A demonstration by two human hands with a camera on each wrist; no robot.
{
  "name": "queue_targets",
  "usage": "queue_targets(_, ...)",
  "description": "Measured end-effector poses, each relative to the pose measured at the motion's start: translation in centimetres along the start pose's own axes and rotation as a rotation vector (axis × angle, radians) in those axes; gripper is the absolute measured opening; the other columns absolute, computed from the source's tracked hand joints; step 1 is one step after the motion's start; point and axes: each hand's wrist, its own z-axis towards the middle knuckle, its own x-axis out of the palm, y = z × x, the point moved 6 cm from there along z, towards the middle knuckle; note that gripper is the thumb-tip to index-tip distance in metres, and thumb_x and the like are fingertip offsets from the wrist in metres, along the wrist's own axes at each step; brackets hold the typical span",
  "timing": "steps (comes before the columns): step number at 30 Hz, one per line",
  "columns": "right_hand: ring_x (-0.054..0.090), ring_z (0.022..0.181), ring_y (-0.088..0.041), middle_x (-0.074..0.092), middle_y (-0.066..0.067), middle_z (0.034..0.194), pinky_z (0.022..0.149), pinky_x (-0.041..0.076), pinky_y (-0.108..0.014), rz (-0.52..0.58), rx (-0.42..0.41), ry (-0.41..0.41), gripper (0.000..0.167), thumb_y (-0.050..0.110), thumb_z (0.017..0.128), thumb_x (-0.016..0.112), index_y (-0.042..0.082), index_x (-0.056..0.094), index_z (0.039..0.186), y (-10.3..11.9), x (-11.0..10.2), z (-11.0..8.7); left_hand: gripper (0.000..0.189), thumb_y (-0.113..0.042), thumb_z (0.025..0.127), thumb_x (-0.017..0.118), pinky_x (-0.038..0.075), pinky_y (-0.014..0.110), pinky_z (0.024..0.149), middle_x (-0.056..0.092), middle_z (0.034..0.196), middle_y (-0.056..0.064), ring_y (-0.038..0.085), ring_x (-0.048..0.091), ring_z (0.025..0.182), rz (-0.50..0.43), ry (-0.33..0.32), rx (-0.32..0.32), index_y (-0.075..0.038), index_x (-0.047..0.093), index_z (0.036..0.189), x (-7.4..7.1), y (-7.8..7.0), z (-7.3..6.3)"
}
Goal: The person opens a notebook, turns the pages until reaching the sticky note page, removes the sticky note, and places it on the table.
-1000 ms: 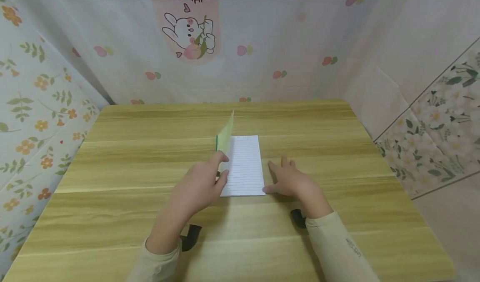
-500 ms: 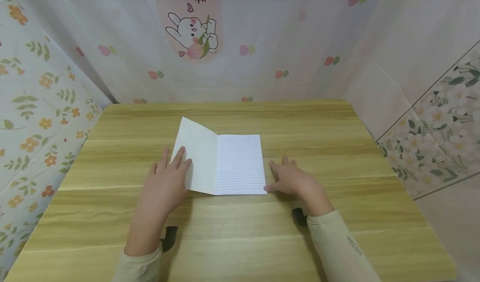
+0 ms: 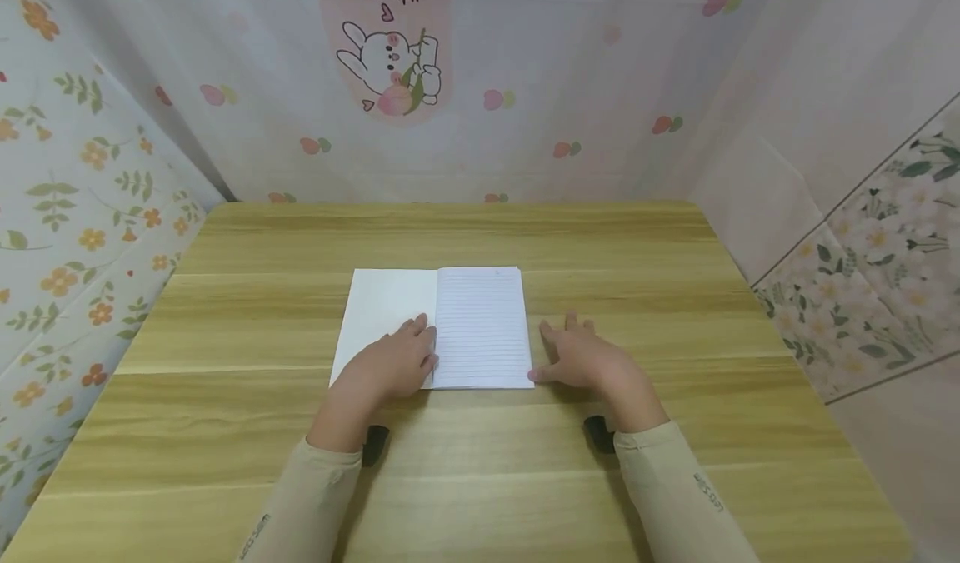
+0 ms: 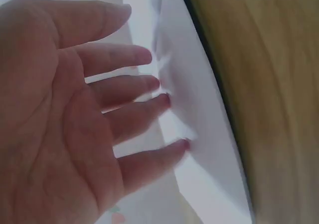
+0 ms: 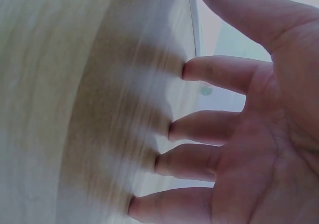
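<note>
A notebook (image 3: 483, 326) lies flat and spread on the table, its ruled page on the right and the blank white inside of its cover (image 3: 382, 301) on the left. My left hand (image 3: 397, 359) rests on the inside cover near the fold; in the left wrist view its fingers (image 4: 144, 112) are straight and spread, tips touching the paper. At the lower right corner of the ruled page my right hand (image 3: 581, 359) has its thumb on the edge. The other right fingers (image 5: 199, 124) are spread, with their tips on the wood.
The wooden table (image 3: 480, 480) extends all round the notebook. Behind it hangs a white curtain (image 3: 585, 63) with a rabbit print, and floral cloth (image 3: 90, 238) lines the left side. Dark pieces (image 3: 375, 445) show beneath both wrists.
The cover has swung left from nearly upright to flat. My left hand let go of it, moved left over it, then came back right to the fold. The right hand stayed in place.
</note>
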Motion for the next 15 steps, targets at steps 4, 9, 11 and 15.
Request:
queue_targets(4,0.003,0.157,-0.066,0.001,-0.042,0.170,0.114,0.023,-0.089,0.003,-0.001,0.003,0.094,0.048,0.099,0.074,0.007,0.027,0.169,-0.07,0.15,0.04,0.061,-0.029,0.114,0.045,0.030,0.064,0.129,0.024,0.174,0.028,0.048,0.026,0.162,-0.003,0.000,-0.006,0.005,0.033,0.163,0.52,0.19,0.69)
queue_targets(9,0.003,0.158,-0.066,0.002,-0.043,0.170,0.114,0.023,-0.088,-0.012,-0.009,-0.006,0.093,0.048,0.100,0.073,0.007,0.026,0.169,-0.14,0.05,0.05,0.063,-0.033,0.113,0.047,0.032,0.070,0.125,0.028,0.172,0.030,0.049,0.028,0.161,0.002,-0.039,-0.012,0.002,0.035,0.164,0.70,-0.06,1.04)
queue_targets(11,0.003,0.157,-0.066,0.001,-0.043,0.170,0.116,0.022,-0.087,-0.013,-0.015,-0.005,0.092,0.049,0.101,0.071,0.005,0.026,0.169,-0.05,0.03,-0.01,0.062,-0.033,0.113,0.047,0.032,0.073,0.123,0.028,0.171,0.031,0.050,0.027,0.161,0.002,-0.040,-0.022,0.001,0.036,0.164,0.82,-0.22,1.08)
queue_targets(15,0.003,0.157,-0.066,0.001,-0.043,0.170,0.118,0.022,-0.085,-0.011,-0.015,-0.005,0.090,0.052,0.103,0.065,0.004,0.026,0.168,0.13,0.05,-0.16,0.061,-0.031,0.113,0.048,0.032,0.076,0.121,0.029,0.171,0.032,0.050,0.028,0.160,0.017,-0.045,-0.034,0.002,0.038,0.163,0.97,-0.44,1.13)
